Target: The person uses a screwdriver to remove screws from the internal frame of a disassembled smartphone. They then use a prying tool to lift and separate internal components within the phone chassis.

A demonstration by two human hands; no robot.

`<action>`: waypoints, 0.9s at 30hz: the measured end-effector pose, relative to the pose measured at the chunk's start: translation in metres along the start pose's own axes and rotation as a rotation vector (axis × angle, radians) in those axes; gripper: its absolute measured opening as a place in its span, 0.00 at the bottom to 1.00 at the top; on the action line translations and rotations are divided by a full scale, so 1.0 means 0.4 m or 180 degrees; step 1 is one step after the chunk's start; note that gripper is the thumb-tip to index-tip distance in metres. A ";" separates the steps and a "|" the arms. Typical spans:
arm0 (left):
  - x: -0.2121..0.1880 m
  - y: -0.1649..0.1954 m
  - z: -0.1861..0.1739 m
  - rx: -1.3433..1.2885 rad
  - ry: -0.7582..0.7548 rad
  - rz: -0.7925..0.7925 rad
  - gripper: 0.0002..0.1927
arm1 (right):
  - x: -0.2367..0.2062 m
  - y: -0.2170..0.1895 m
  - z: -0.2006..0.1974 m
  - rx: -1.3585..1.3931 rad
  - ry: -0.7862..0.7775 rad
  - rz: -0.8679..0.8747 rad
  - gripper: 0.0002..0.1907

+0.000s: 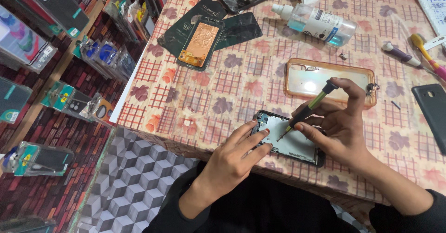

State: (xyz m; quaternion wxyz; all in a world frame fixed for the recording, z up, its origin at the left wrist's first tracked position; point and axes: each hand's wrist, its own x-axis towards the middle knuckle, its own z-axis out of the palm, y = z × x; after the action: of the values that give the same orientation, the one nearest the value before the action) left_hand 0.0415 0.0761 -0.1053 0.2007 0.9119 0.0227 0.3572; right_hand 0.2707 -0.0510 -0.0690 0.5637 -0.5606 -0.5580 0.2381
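Clear phone-case packages [100, 58] hang left; blue-labelled bottle [318, 23], perhaps cleaner, lies on table.

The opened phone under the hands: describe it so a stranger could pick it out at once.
Start at the table with the checked, leaf-patterned cloth and go to its near edge. There the left hand steadies the opened phone while the right hand sets a screwdriver on it. Unlike the copper-backed phone farther away, it shows a pale inner plate in a dark frame.

Opened phone [292, 142] flat at table edge, internals exposed; slim green-black screwdriver [309, 109] tip on it.
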 end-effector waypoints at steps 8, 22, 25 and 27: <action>0.000 0.001 0.002 0.0001 0.0019 -0.0004 0.13 | 0.001 -0.003 -0.001 0.0033 -0.0058 0.0026 0.43; -0.002 -0.001 0.004 0.0007 0.0012 -0.0024 0.12 | 0.000 -0.003 0.001 0.0094 -0.0035 0.0100 0.44; 0.000 0.000 0.001 0.0014 0.0020 -0.0014 0.12 | 0.002 -0.004 0.001 0.0083 -0.0028 0.0118 0.43; 0.002 0.000 0.001 0.0010 0.0007 -0.0021 0.12 | 0.003 -0.006 0.002 0.0049 -0.0026 0.0114 0.43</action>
State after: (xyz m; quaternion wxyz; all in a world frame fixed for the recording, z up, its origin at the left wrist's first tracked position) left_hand 0.0422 0.0759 -0.1051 0.2004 0.9118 0.0265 0.3575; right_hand 0.2695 -0.0504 -0.0668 0.5613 -0.5652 -0.5483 0.2548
